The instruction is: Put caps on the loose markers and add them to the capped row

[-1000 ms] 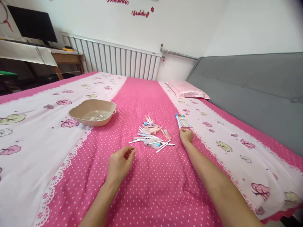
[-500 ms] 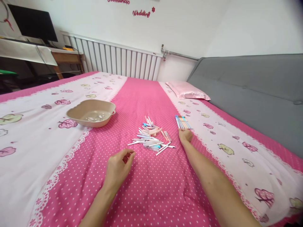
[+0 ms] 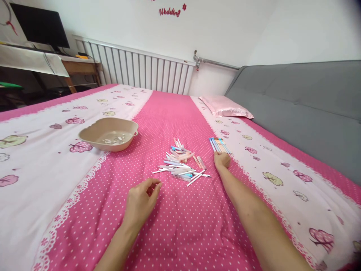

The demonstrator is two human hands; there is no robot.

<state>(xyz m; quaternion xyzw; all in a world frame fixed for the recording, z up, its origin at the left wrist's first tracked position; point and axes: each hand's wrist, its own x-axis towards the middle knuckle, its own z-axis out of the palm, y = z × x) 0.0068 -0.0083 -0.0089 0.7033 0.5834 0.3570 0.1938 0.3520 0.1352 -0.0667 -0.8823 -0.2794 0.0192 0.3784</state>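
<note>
A loose pile of pens and pen parts [image 3: 182,163] lies on the pink dotted stripe of the bedspread [image 3: 180,226]. Right of it, a neat row of capped coloured pens [image 3: 220,145] lies side by side. My right hand [image 3: 222,160] rests curled on the bed, its knuckles at the near ends of that row; its fingertips are tucked under and hidden. My left hand [image 3: 142,199] rests on the spread nearer to me, left of the pile, with fingers loosely curved, thumb apart and nothing seen in it.
A beige bowl [image 3: 108,133] with a few small white pieces inside sits to the left. A pink pillow [image 3: 225,109] lies at the back right beside a grey padded headboard [image 3: 304,105]. A radiator [image 3: 141,71] and a desk with a monitor [image 3: 39,41] stand behind.
Both hands stay almost where they were. The left hand's fingers have uncurled slightly. The view has shifted a little.
</note>
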